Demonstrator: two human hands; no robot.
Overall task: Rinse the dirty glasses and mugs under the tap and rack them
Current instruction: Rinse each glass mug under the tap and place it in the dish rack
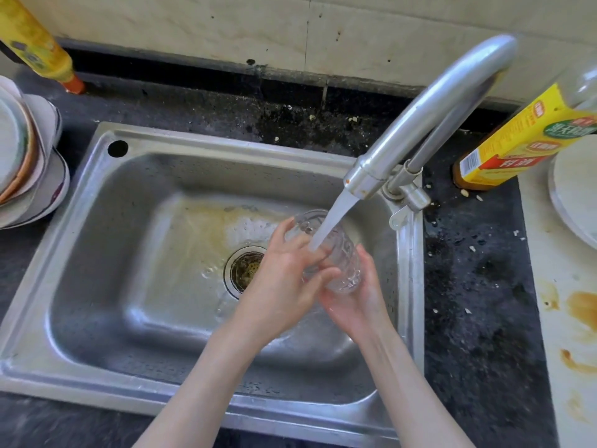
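Head view: a steel sink [106,202] set in a dark speckled bench [478,286], seen from above.
Tap: the curved steel tap [429,111] reaches over the basin from the right rim, and its water stream [332,218] runs down onto the glass.
Glass: a clear patterned glass [339,263] is held tilted over the basin, just right of the drain strainer [245,268], its mouth pointing up and away toward the stream.
Left hand: the left hand [284,286] lies over the near side of the glass, its fingers [292,226] curled round the wall near the rim.
Right hand: the right hand [358,302] cups the base from below, fingers wrapped round the lower part.
Left of sink: stacked bowls [29,163] on the bench; a yellow bottle [38,43] behind them.
Right of sink: a yellow-labelled bottle [517,140], a white plate [571,192], and brown stains on the pale board [575,318].
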